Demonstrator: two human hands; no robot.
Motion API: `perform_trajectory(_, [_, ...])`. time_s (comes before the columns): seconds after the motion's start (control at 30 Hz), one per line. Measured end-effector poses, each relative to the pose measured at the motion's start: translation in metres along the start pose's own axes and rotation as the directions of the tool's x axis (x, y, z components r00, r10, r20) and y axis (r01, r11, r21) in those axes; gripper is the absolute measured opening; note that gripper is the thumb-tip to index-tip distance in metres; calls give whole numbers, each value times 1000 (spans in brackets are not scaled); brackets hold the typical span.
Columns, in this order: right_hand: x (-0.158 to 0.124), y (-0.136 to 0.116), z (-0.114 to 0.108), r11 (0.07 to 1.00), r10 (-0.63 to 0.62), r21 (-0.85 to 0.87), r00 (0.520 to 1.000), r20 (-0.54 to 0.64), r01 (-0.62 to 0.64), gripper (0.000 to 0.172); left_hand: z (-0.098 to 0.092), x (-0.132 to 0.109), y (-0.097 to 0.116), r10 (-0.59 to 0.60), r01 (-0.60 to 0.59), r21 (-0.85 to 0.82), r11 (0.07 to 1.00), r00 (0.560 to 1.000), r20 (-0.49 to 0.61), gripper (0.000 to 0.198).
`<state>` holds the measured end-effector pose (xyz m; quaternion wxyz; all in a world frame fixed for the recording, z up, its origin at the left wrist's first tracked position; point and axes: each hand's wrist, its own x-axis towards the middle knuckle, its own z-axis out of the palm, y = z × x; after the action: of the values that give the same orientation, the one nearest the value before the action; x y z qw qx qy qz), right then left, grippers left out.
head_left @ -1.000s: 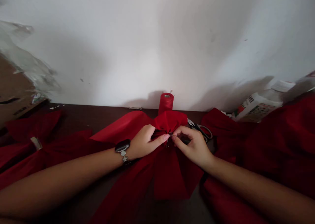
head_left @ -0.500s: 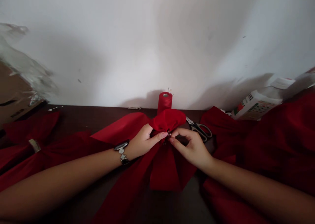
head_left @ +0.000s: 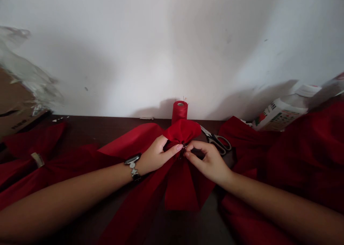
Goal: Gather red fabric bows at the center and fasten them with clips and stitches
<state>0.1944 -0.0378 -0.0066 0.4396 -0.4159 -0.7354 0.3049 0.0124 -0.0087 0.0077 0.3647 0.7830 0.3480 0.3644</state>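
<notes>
While pinched, the red bow (head_left: 182,132) sits between the left hand (head_left: 156,155) and right hand (head_left: 211,162).

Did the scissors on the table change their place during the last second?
No. The scissors lie in the same spot as before, just to the right of the upright red spool.

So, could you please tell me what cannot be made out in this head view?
Head view:
- Small metal piece at the centre of the red fabric bow: too small, pinched between fingertips of the left hand and right hand.
- Scissors: partly behind the right hand.
- Red spool: base hidden by the bow.
- Printed pack: lettering blurred.
- Cardboard box: cut by the left edge.
</notes>
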Motion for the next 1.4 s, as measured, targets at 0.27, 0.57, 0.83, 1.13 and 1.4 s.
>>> perform_trajectory(0.27, [1,-3,-2,998,52,43,998,29,-53,10,-1,-1,-3,-14,12,38,999,999,37,24])
perform_trajectory(0.57, [4,-6,-6,991,107,65,988,115,-115,12,0,0,0,-12,8,67,998,998,58,24])
perform_trajectory(0.83, [7,-6,-9,980,133,130,979,155,-154,12,-1,-1,-2,-27,20,95,995,997,70,24])
perform_trajectory(1.13, [3,-9,-9,997,-49,-60,993,107,55,12,-3,-2,-6,-40,48,-114,992,997,64,29])
perform_trajectory(1.4, [1,-12,-9,982,-121,-135,988,97,133,14,-7,2,-7,-40,53,-210,976,997,64,28])
